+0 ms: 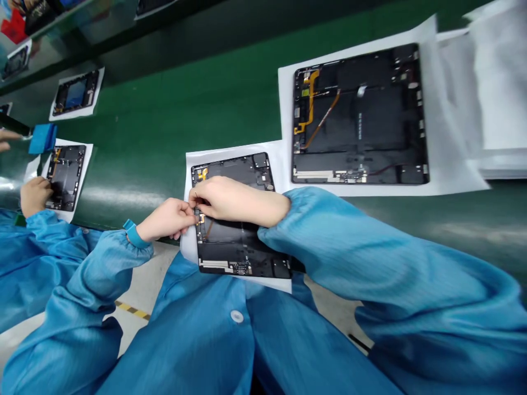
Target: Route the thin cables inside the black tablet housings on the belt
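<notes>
Directly in front of me a black tablet housing (pixel 263 253) lies with its inside facing up on a white sheet (pixel 190 249). My left hand (pixel 168 219), with a blue band at the wrist, pinches at the housing's left edge. From the right, my right hand (pixel 218 198) reaches across the housing, its fingers curled at the same edge, close to the left fingertips. Orange flex cable (pixel 202 174) shows beside the fingers. Whatever lies between the fingertips is too small or hidden to make out.
A second open housing (pixel 382 126) lies on white sheets at the right, beside a stack of white sheets (pixel 500 93). More housings (pixel 76 93) sit along the green bench (pixel 164 109). At left, a co-worker's hand (pixel 36 196) touches another housing (pixel 68 178), near a blue block (pixel 42 138).
</notes>
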`<action>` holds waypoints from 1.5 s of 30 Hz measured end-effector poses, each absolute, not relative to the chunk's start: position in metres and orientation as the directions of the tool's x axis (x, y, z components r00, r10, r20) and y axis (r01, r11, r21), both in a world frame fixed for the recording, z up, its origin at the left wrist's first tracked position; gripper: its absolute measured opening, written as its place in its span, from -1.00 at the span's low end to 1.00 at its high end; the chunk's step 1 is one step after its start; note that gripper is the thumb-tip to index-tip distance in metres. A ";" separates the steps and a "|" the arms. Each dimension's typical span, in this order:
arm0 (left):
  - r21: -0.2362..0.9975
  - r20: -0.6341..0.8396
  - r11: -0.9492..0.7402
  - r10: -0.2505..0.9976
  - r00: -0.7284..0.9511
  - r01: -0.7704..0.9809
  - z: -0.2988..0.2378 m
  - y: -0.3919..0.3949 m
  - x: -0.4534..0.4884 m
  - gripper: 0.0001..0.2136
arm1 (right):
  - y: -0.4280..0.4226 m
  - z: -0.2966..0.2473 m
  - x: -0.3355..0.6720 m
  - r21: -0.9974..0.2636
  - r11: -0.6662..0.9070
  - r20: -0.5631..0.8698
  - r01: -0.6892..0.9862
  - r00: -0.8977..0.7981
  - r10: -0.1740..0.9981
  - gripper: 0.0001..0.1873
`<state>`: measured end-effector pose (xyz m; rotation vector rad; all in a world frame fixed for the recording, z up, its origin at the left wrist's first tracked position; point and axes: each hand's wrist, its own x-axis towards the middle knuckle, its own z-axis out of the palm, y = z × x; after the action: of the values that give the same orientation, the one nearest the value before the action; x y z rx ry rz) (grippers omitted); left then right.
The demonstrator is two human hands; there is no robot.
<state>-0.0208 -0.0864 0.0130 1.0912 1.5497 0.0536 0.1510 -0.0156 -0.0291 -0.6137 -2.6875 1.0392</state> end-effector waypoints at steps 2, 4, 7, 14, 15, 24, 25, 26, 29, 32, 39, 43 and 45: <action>0.593 -0.737 0.560 0.667 0.111 0.578 0.013 -0.084 -0.021 -0.78 | -0.016 -0.029 0.151 -0.676 0.669 0.034 0.309 -0.894 0.447 -0.77; 0.594 -0.735 0.563 0.670 0.104 0.576 0.013 -0.083 -0.020 -0.77 | -0.015 -0.029 0.150 -0.679 0.667 0.039 0.306 -0.892 0.450 -0.76; 0.584 -0.742 0.572 0.663 0.093 0.576 0.012 -0.082 -0.020 -0.76 | -0.015 -0.029 0.150 -0.685 0.659 0.041 0.309 -0.887 0.459 -0.76; 0.593 -0.730 0.579 0.680 0.069 0.560 0.013 -0.078 -0.022 -0.75 | -0.015 -0.026 0.150 -0.687 0.655 0.030 0.314 -0.889 0.458 -0.78; 0.587 -0.734 0.582 0.676 0.066 0.564 0.013 -0.077 -0.022 -0.75 | -0.015 -0.026 0.151 -0.688 0.652 0.028 0.320 -0.886 0.463 -0.78; 0.529 -0.781 0.603 0.621 0.065 0.597 0.015 -0.064 -0.016 -0.69 | -0.008 -0.029 0.152 -0.677 0.654 0.067 0.338 -0.856 0.512 -0.77; 0.527 -0.780 0.595 0.622 0.068 0.607 0.016 -0.062 -0.016 -0.69 | -0.006 -0.030 0.152 -0.682 0.648 0.068 0.339 -0.853 0.518 -0.78; 0.525 -0.779 0.588 0.623 0.070 0.615 0.016 -0.061 -0.016 -0.70 | -0.005 -0.031 0.152 -0.688 0.641 0.069 0.342 -0.847 0.526 -0.78; 0.530 -0.770 0.579 0.635 0.066 0.620 0.018 -0.059 -0.018 -0.71 | -0.004 -0.036 0.151 -0.715 0.612 0.089 0.339 -0.823 0.560 -0.78; 0.541 -0.755 0.580 0.654 0.048 0.609 0.018 -0.057 -0.019 -0.72 | -0.003 -0.039 0.150 -0.757 0.573 0.111 0.314 -0.802 0.586 -0.78; 0.563 -0.727 0.589 0.686 0.009 0.579 0.014 -0.054 -0.021 -0.70 | 0.001 -0.040 0.151 -0.806 0.505 0.106 0.309 -0.765 0.636 -0.82; 0.580 -0.719 0.593 0.695 0.010 0.559 0.011 -0.051 -0.023 -0.67 | 0.003 -0.039 0.152 -0.813 0.478 0.099 0.333 -0.730 0.676 -0.81; 0.584 -0.712 0.588 0.702 0.005 0.559 0.010 -0.051 -0.023 -0.67 | 0.003 -0.039 0.151 -0.810 0.474 0.105 0.345 -0.710 0.696 -0.82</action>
<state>-0.0229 -0.0511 0.0100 1.0633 1.6633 0.1545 0.1513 0.0033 -0.0395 -0.8684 -2.3032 1.1245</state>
